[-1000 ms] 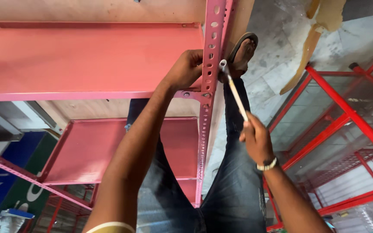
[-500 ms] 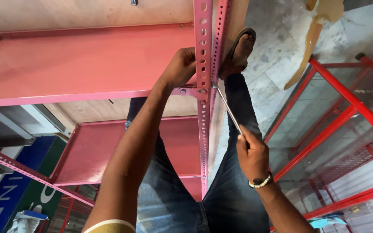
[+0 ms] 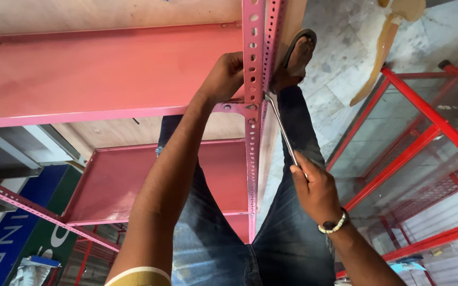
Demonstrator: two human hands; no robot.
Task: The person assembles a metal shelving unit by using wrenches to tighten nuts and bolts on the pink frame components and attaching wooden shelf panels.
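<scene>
1. We take the pink slotted upright post (image 3: 252,106) as our landmark. Our left hand (image 3: 223,77) sits just to the left of it, fingers curled against the front corner of the upper pink shelf (image 3: 107,74), pressing at the joint; what they pinch there we cannot tell.
2. Our right hand (image 3: 316,190) is below and right of the post, closed firmly round the handle of a slim metal wrench (image 3: 282,132), whose head meets the post's right flange at shelf height.
3. We judge the step in hand to be working a fastener at this shelf corner; two bolt heads (image 3: 237,107) show on the bracket just left of the post.
4. The next move calls for the left hand bracing the hidden side while the right swings the wrench squarely.
5. Swing room lies right of the post, over bare stone floor (image 3: 340,63); the red frame (image 3: 425,132) stands farther right, well apart.
6. Our sandalled foot (image 3: 295,58) is just beside the post above the wrench head, and our jeans (image 3: 292,238) lie below, limiting the arc.
</scene>
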